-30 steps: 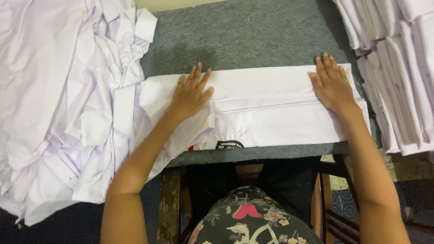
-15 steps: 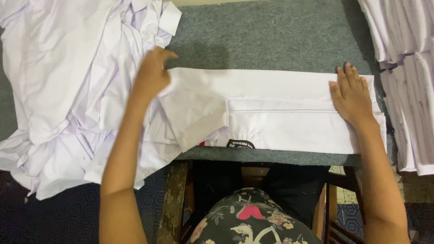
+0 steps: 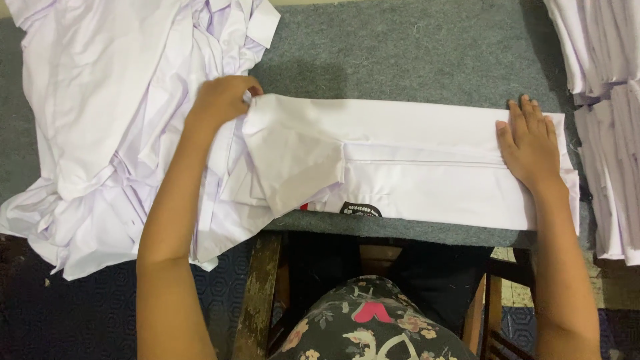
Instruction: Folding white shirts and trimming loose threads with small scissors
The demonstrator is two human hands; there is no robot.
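Your left hand (image 3: 223,100) pinches left end of folded white shirt (image 3: 413,160), fingers curled around lifted fabric edge. Your right hand (image 3: 530,143) lies flat on shirt's right end, fingers pressed together, extended. Shirt lies across grey table (image 3: 400,47), near edge. Loose shirt heap (image 3: 100,120) left; stacked shirts (image 3: 607,100) right.

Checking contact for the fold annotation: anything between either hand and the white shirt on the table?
Nothing visible. The left hand grips the folded white shirt directly at its left end; the right hand lies flat on its right end. The loose shirt pile sits left, the folded stack right.
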